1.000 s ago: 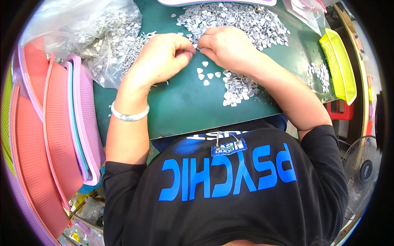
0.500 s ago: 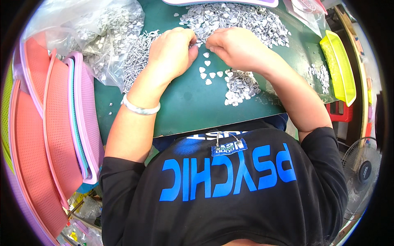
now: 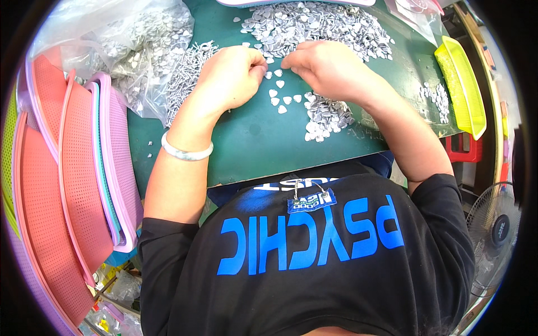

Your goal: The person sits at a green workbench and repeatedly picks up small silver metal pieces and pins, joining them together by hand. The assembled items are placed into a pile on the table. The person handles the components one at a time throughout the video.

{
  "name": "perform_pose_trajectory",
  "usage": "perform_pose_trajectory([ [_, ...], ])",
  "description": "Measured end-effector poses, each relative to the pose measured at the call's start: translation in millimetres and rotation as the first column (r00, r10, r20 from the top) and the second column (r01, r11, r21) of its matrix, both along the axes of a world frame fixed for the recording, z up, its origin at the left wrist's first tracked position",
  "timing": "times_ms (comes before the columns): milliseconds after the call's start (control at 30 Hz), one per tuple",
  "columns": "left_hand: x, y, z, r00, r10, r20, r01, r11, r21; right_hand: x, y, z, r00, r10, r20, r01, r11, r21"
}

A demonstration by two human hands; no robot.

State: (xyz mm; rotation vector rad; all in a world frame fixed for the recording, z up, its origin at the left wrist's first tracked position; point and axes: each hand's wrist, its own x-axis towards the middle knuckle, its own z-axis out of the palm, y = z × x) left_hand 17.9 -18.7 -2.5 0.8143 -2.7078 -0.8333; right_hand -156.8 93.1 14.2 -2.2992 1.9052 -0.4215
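My left hand (image 3: 232, 77) is closed, thumb against fingers, beside a pile of small silver screw-like pieces (image 3: 188, 75). A pale bangle (image 3: 186, 153) circles that wrist. A short gap to the right, my right hand (image 3: 328, 68) is closed in a pinch. Whatever either hand holds is hidden or too small to make out. Beyond the fingertips spreads a large heap of silver heart-shaped pieces (image 3: 314, 23). Several loose hearts (image 3: 280, 84) lie between and below my hands. A smaller heap of hearts (image 3: 325, 117) lies below my right wrist.
A clear plastic bag (image 3: 145, 61) of silver pieces sits at the left of the green table (image 3: 252, 145). Stacked pink and red perforated baskets (image 3: 84, 179) stand beside it. On the right are a few loose pieces (image 3: 436, 101), a yellow-green basket (image 3: 462, 89) and a fan (image 3: 496, 229).
My left hand has drawn slightly back and to the left, uncovering loose hearts near its fingertips. The right hand stays almost in place, still pinched.
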Motion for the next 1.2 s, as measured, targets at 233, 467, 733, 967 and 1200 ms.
perform_pose_trajectory([
  [233,5.7,-2.2,6.4,1.0,-0.017,-0.02,0.017,0.999,0.037,4.8,3.0,4.0,0.999,-0.005,-0.051,0.006,1.0,0.025],
  [467,8.2,1.1,12.3,0.985,-0.171,-0.037,0.173,0.983,0.059,-11.8,7.1,9.9,0.999,0.037,0.006,-0.037,0.999,0.036],
  [733,6.4,2.2,0.9,0.897,-0.417,-0.148,0.407,0.909,-0.095,-2.3,2.2,-0.4,0.999,-0.01,-0.053,0.012,1.0,0.026],
  [967,2.8,3.6,0.2,0.929,-0.237,-0.283,0.244,0.97,-0.013,-25.1,8.1,7.9,0.997,-0.015,0.073,0.016,1.0,-0.015],
  [1200,-0.3,4.5,-3.9,0.9,-0.387,-0.202,0.382,0.922,-0.066,-11.7,16.9,6.6,0.998,-0.055,0.01,0.055,0.997,0.052],
])
